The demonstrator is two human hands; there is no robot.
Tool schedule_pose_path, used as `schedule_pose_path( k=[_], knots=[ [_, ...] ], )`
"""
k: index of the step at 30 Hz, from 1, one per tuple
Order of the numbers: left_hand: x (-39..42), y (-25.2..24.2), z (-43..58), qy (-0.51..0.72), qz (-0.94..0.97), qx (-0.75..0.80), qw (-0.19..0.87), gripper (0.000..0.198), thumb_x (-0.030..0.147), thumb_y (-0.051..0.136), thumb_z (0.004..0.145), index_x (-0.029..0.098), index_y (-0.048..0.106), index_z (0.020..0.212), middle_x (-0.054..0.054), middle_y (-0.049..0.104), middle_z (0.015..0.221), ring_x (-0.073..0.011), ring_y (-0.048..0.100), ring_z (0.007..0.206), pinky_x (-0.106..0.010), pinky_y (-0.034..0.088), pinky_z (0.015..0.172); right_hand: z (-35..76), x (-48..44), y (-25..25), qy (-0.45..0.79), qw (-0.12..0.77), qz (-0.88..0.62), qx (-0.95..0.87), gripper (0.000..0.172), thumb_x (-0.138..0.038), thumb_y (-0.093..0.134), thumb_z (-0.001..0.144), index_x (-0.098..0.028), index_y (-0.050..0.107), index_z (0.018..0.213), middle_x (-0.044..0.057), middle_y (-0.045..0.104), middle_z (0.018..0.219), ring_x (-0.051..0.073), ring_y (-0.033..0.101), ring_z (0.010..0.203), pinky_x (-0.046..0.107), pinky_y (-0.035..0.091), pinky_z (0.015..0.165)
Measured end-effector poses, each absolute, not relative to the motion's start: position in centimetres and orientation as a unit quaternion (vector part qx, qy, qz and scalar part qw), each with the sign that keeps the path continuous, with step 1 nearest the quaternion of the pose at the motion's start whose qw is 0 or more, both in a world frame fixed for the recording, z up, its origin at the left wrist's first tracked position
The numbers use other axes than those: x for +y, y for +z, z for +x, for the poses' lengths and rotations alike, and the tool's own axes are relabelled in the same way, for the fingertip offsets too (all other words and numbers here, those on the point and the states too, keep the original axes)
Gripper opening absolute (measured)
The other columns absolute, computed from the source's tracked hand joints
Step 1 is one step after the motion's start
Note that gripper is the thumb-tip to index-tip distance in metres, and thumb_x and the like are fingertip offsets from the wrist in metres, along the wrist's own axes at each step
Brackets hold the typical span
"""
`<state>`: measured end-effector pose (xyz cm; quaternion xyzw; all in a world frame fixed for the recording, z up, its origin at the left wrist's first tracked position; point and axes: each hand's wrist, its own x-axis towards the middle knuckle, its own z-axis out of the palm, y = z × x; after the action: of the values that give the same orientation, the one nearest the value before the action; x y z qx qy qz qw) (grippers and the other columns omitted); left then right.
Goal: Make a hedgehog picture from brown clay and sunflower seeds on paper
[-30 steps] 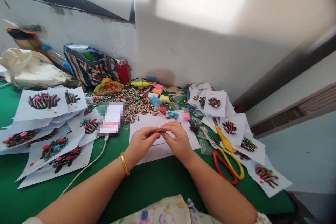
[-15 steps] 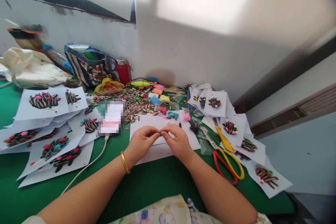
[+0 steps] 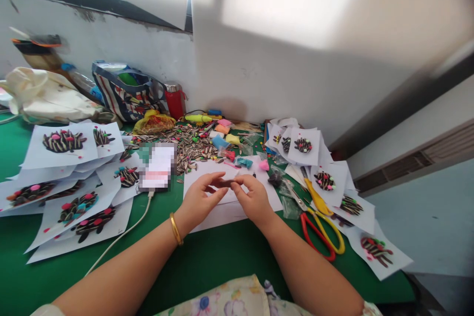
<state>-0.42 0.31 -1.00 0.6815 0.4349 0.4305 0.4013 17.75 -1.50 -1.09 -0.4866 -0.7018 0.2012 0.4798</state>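
Note:
My left hand [image 3: 200,199] and my right hand [image 3: 253,199] meet over a blank white sheet [image 3: 225,192] on the green table. Between their fingertips they pinch a small dark brown piece of clay [image 3: 226,182], stretched sideways. A gold bangle [image 3: 175,230] sits on my left wrist. Just beyond my hands lies a heap of striped sunflower seeds [image 3: 187,144] with small coloured clay lumps [image 3: 222,138] beside it.
Sheets with seed-and-clay figures [image 3: 74,207] cover the left side, more [image 3: 326,177] lie at the right. Red and yellow scissors [image 3: 320,227] lie right of my hands. A phone [image 3: 158,167] with a white cable [image 3: 122,237] lies to the left. Bags [image 3: 126,91] and a red flask [image 3: 174,98] stand by the wall.
My fingers have drawn slightly apart and the dark clay piece now shows stretched between both hands; the left fingers have opened out a little.

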Motion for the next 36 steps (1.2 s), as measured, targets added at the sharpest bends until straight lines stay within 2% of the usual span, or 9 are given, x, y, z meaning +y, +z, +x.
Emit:
schedule_pose_path(
  k=[3,6,11,15,17,22,27,31,36],
  knots=[
    [0.35,-0.75,-0.45,0.438,0.706,0.418,0.368,0.02,0.037,0.065,0.085,0.022,0.073,0.097,-0.005,0.072,0.094,-0.0182,0.066,0.085,-0.03,0.054,0.075,17.52,-1.63,-0.93,0.191,0.46,-0.471,-0.728,0.011,-0.026,0.059,0.09,-0.022,0.069,0.087,0.003,0.07,0.083,0.019,0.063,0.08,0.033,0.048,0.077],
    [0.49,-0.69,-0.6,0.44,0.713,0.424,0.343,0.017,0.035,0.064,0.086,0.021,0.073,0.081,-0.003,0.07,0.081,-0.0176,0.065,0.079,-0.03,0.053,0.073,17.37,-1.78,-0.8,0.184,0.45,-0.463,-0.741,0.011,-0.026,0.059,0.09,-0.023,0.069,0.088,0.003,0.071,0.084,0.019,0.064,0.082,0.034,0.048,0.079],
    [0.47,-1.02,-0.62,0.437,0.699,0.432,0.365,0.017,0.036,0.064,0.086,0.021,0.073,0.085,-0.004,0.072,0.085,-0.0184,0.067,0.082,-0.031,0.055,0.077,17.49,-1.68,-0.9,0.185,0.445,-0.472,-0.739,0.012,-0.027,0.056,0.092,-0.023,0.067,0.089,0.003,0.071,0.086,0.019,0.064,0.083,0.033,0.048,0.079],
    [0.41,-1.41,-0.32,0.438,0.659,0.424,0.441,0.029,0.039,0.068,0.082,0.021,0.07,0.105,-0.006,0.073,0.104,-0.021,0.07,0.093,-0.035,0.057,0.085,17.65,-1.6,-1.22,0.175,0.455,-0.485,-0.726,0.015,-0.028,0.054,0.093,-0.022,0.066,0.087,0.003,0.069,0.083,0.019,0.063,0.081,0.033,0.048,0.077],
    [0.43,-1.44,-0.21,0.441,0.638,0.421,0.47,0.03,0.039,0.069,0.08,0.019,0.068,0.103,-0.006,0.074,0.102,-0.0214,0.07,0.092,-0.035,0.058,0.085,17.68,-1.65,-1.3,0.176,0.46,-0.485,-0.723,0.015,-0.03,0.054,0.094,-0.022,0.066,0.09,0.004,0.069,0.086,0.019,0.063,0.083,0.033,0.048,0.079],
    [0.39,-1.1,-0.16,0.442,0.634,0.439,0.458,0.025,0.041,0.07,0.078,0.018,0.067,0.089,-0.004,0.073,0.086,-0.0201,0.07,0.082,-0.033,0.059,0.077,17.62,-1.72,-1.2,0.215,0.439,-0.469,-0.735,0.018,-0.032,0.057,0.093,-0.022,0.065,0.107,0.005,0.071,0.1,0.02,0.064,0.092,0.034,0.049,0.085],
    [0.24,-1.16,0.0,0.443,0.633,0.412,0.482,0.028,0.038,0.067,0.081,0.019,0.067,0.101,-0.007,0.074,0.103,-0.0214,0.071,0.094,-0.037,0.058,0.087,17.61,-1.59,-1.37,0.219,0.443,-0.49,-0.719,0.014,-0.029,0.056,0.094,-0.022,0.067,0.096,0.004,0.071,0.091,0.02,0.064,0.088,0.033,0.049,0.081],
    [0.26,-1.27,-0.06,0.439,0.65,0.425,0.451,0.022,0.038,0.067,0.081,0.02,0.067,0.093,-0.004,0.074,0.091,-0.019,0.07,0.084,-0.033,0.059,0.079,17.6,-1.59,-1.48,0.217,0.449,-0.497,-0.71,0.013,-0.028,0.056,0.093,-0.022,0.067,0.092,0.003,0.07,0.086,0.019,0.064,0.084,0.033,0.049,0.079],
    [0.16,-1.19,-0.09,0.434,0.666,0.433,0.425,0.02,0.036,0.067,0.08,0.019,0.067,0.09,-0.003,0.072,0.086,-0.0174,0.068,0.079,-0.029,0.058,0.074,17.5,-1.64,-1.46,0.227,0.457,-0.486,-0.71,0.018,-0.032,0.064,0.089,-0.022,0.067,0.104,0.006,0.072,0.101,0.021,0.066,0.094,0.035,0.05,0.085]
  ],
)
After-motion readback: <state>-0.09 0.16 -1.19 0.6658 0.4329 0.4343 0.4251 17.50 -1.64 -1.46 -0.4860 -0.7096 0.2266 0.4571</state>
